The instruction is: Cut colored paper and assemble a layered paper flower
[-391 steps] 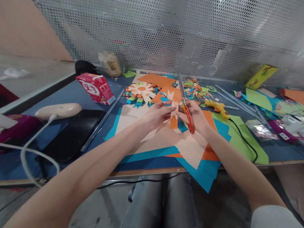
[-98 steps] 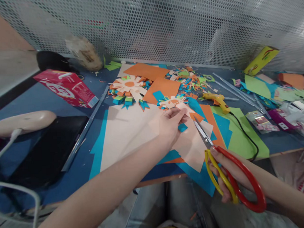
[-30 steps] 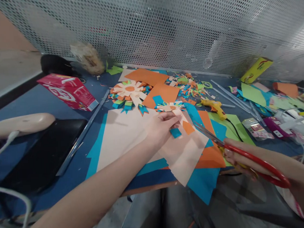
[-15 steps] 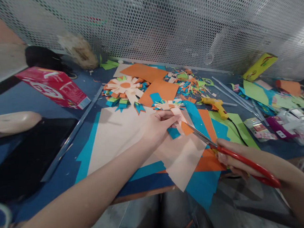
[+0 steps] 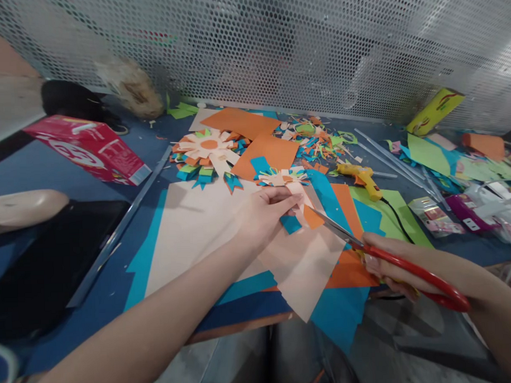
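My left hand (image 5: 277, 207) is closed on a paper flower (image 5: 282, 176) with fringed petals, pinching its pale and orange paper tails near the middle of the table. My right hand (image 5: 383, 259) grips red-handled scissors (image 5: 409, 264). Their blades (image 5: 338, 227) point left, with the tips at the orange tail (image 5: 313, 217). Beneath both hands lie pale sheets (image 5: 198, 227) layered over blue and orange paper. A finished-looking paper rosette (image 5: 207, 148) with ribbon tails rests behind the left hand.
A yellow glue gun (image 5: 359, 176) lies right of centre, its black cord trailing forward. Paper scraps (image 5: 316, 142) pile up behind. At left are a pink box (image 5: 90, 150) and a black tray (image 5: 52, 265). A perforated metal panel (image 5: 250, 52) closes off the back.
Almost nothing differs. Both hands, the paper flower and the scissors keep nearly the same places, with only a slight shift of the camera view.
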Available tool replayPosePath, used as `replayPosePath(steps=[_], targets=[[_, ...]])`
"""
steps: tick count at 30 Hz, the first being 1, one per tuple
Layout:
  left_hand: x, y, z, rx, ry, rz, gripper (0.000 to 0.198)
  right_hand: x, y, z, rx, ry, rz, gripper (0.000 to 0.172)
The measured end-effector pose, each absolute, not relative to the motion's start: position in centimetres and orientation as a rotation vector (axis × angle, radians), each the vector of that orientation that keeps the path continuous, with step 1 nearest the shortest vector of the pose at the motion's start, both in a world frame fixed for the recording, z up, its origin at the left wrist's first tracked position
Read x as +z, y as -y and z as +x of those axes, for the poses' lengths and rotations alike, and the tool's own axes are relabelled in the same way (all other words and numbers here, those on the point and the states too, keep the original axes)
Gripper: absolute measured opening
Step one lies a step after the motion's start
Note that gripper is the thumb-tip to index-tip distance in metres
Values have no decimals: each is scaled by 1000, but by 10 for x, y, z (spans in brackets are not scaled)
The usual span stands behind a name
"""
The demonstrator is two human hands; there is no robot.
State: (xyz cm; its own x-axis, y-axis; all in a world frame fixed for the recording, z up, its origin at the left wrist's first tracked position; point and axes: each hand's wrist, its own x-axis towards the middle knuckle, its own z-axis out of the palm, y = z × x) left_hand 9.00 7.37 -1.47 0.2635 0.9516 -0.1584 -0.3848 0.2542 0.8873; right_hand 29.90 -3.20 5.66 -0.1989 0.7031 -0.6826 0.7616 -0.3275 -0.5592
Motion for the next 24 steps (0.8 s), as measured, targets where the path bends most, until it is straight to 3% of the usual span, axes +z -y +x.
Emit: replayPosePath(steps=[9,17,24], targets=[[-14,-73,90,1065,-813,880,18,59,35,295,-1510,-1792,1971,43],[-13,-74,90,1052,-835,906,19,63,29,292,-1461,-1690,1957,64],[-15,-73,90,1068,-817,916,18,58,33,296,-1543,-1615,2012,62]])
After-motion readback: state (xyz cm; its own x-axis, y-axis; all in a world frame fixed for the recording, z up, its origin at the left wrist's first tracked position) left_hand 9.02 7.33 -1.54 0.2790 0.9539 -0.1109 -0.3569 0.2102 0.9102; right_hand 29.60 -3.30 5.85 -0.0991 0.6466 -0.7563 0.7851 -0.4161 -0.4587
